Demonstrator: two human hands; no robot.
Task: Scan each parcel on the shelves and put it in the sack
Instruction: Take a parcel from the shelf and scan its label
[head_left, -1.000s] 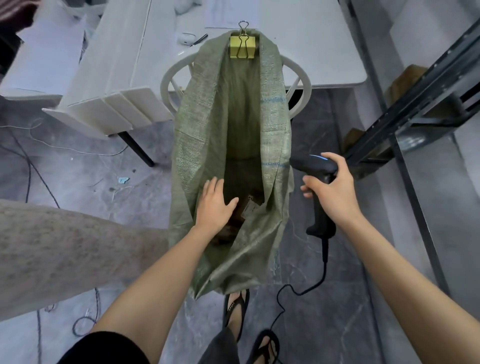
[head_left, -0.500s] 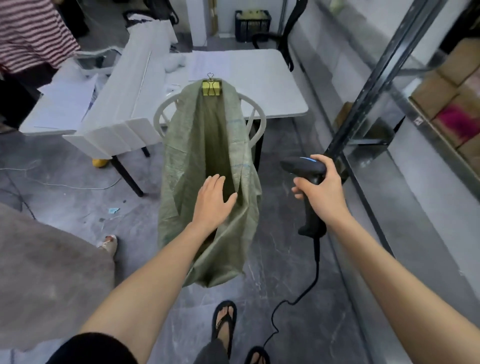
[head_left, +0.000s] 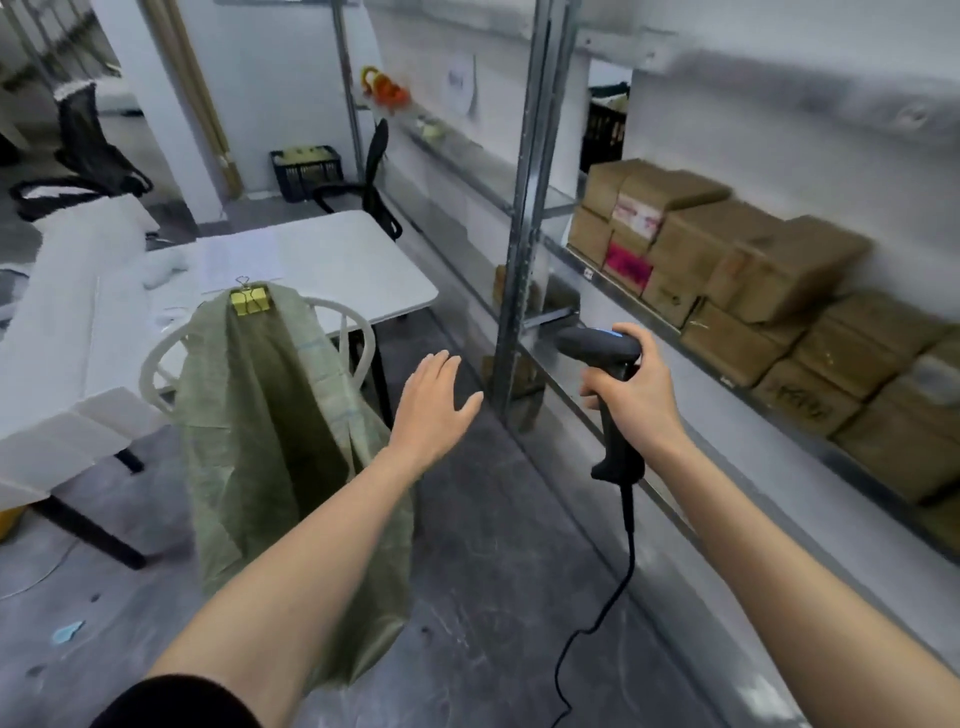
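Left hand: the left hand (head_left: 434, 402) hangs in the air just left of the post (head_left: 519, 234), palm down, fingers straight and spread, holding nothing.
Right hand: the right hand (head_left: 631, 395) is just right of the post, fingers curled round the grip of the scanner (head_left: 602, 348).
Scanner: black and pistol-shaped. Its head points towards the post and its cable (head_left: 628, 551) trails to the floor.
Sack: the green woven sack (head_left: 270, 415) hangs well left of the post, pinned by a yellow clip (head_left: 251, 301) to the back of a white chair (head_left: 358, 332) in front of the worktop (head_left: 337, 260). Its mouth sags open and the cloth looks limp.
Parcels: brown taped parcels (head_left: 753, 270) sit stacked on the shelf (head_left: 779, 410) right of the post. They are beyond both hands, and neither hand touches any. The right hand is the closer of the two.
Feel: they look like stiff, square-edged boxes, probably light enough for one hand. The tape wrap may be slick.
Hold: likely best taken from the top layer, the free left hand spanning two opposite faces with the label side kept towards the scanner. Pulling a lower one could bring down those above.
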